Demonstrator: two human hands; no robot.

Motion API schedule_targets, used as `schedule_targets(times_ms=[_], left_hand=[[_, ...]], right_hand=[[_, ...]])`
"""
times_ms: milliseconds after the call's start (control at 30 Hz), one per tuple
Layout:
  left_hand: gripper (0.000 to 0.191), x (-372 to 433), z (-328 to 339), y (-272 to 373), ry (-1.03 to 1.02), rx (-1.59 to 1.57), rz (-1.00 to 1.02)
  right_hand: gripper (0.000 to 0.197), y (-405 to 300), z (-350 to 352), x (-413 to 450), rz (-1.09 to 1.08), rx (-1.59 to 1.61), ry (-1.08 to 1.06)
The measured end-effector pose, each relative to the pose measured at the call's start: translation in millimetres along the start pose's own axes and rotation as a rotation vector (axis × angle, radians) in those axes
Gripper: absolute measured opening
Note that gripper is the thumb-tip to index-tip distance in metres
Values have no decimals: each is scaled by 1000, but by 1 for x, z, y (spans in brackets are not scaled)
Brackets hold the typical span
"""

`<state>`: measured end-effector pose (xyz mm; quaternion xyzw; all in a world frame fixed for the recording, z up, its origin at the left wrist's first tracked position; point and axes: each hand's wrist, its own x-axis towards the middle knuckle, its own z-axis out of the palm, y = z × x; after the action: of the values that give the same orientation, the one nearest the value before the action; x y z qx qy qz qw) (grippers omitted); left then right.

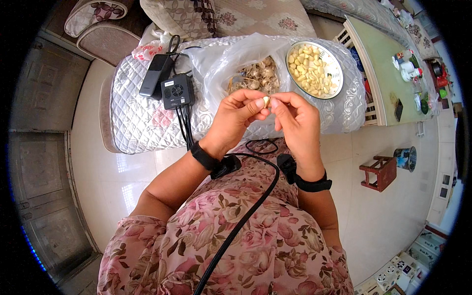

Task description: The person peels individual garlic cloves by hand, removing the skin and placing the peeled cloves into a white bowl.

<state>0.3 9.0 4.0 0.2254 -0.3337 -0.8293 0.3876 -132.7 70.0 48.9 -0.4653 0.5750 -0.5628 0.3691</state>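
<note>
Between the fingertips of both hands is a pale garlic clove (266, 101). My left hand (241, 108) pinches it between thumb and forefinger, while the thumb and forefinger of my right hand (293, 114) meet at its right side. Just beyond the hands lies an open clear plastic bag (214, 66) with garlic bulbs and dry skins (260, 75) in it. To its right, a white bowl (336, 62) with a dark rim holds many peeled cloves (306, 68). Whether some skin still clings to the held clove is hard to tell.
A quilted cover (147, 127) lies under the bag and bowl. At left sit a black power bank (156, 75) and a black box (177, 92) with cables. One black cable (258, 202) runs over my lap. A green-topped table (376, 70) and a wooden stool (379, 173) stand at right.
</note>
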Motion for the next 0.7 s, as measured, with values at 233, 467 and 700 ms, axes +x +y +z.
schedule_targets(times_ms=[233, 467, 700], left_hand=[[15, 1, -2, -2, -15, 88, 58], [19, 0, -1, -4, -35, 284, 162], [20, -2, 0, 0, -69, 108, 69]], right_hand=[[6, -3, 2, 1, -308, -405, 107], [6, 0, 5, -1, -255, -317, 116], [7, 4, 1, -2, -65, -19, 125]])
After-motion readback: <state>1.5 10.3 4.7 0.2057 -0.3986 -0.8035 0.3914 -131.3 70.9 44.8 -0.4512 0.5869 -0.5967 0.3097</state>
